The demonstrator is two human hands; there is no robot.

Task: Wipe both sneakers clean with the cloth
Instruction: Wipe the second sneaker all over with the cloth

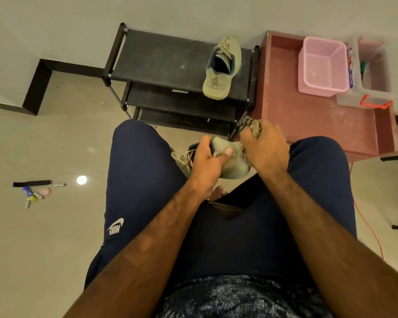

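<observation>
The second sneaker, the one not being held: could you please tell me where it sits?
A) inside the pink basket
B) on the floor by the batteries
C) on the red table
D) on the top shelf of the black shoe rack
D: the second sneaker lies on the top shelf of the black shoe rack.

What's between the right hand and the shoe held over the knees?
The striped cloth. The right hand grips it against the sneaker, which the left hand holds. The head view shows this.
</observation>
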